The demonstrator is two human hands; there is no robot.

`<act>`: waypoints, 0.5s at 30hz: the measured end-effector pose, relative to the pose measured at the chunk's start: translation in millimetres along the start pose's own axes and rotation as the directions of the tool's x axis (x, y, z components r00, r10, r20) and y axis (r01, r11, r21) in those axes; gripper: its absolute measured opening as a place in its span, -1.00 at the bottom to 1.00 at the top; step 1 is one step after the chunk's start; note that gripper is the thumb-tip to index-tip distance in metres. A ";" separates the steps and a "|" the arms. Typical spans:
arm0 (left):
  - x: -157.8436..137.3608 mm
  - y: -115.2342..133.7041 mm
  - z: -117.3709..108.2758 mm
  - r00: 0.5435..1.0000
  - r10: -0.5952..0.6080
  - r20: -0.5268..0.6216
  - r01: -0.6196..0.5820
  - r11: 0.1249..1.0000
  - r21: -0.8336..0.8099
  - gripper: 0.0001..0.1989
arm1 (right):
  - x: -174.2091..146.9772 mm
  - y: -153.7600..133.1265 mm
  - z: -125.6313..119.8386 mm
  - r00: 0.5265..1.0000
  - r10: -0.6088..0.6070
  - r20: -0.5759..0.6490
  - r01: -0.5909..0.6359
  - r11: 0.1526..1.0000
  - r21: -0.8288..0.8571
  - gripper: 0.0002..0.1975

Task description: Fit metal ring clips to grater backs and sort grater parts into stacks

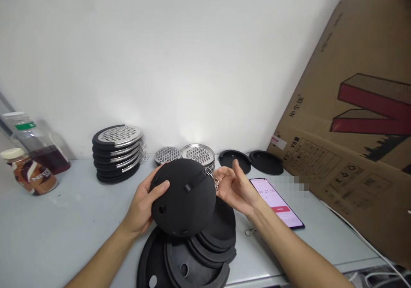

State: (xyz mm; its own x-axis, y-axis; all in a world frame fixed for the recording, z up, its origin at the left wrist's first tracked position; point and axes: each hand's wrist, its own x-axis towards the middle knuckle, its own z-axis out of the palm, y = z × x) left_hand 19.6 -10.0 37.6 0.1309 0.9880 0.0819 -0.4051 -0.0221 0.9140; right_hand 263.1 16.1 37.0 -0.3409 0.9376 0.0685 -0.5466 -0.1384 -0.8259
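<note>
My left hand grips a round black cover by its left edge, thumb on the face and fingers behind. The cover is tilted up toward me, with a strap and small slots on its face. A wire metal clip sits at its upper right edge. Beside that clip is my right hand, thumb raised and fingers loosely spread; whether a fingertip touches the clip is hard to tell. Below the held cover lies a pile of black crescent-rimmed covers, partly hidden by it.
A stack of black-rimmed perforated metal discs stands back left. Loose grater discs and black covers lie along the wall. Right are a phone, another wire clip and a large carton. Far left: a jar and bottle.
</note>
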 end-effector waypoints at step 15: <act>-12.6 9.9 4.8 0.987 -0.045 0.157 0.000 0.961 0.278 -0.61 | -21.9 16.0 26.0 0.853 -0.516 -0.070 0.295 0.589 -0.753 -0.82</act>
State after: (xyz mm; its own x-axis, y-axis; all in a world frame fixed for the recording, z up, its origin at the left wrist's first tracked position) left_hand 18.3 -23.4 47.5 0.2895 0.9517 0.1018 -0.1380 -0.0637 0.9884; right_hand 242.0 -14.9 36.9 0.0449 0.8940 0.4458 0.1533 0.4348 -0.8874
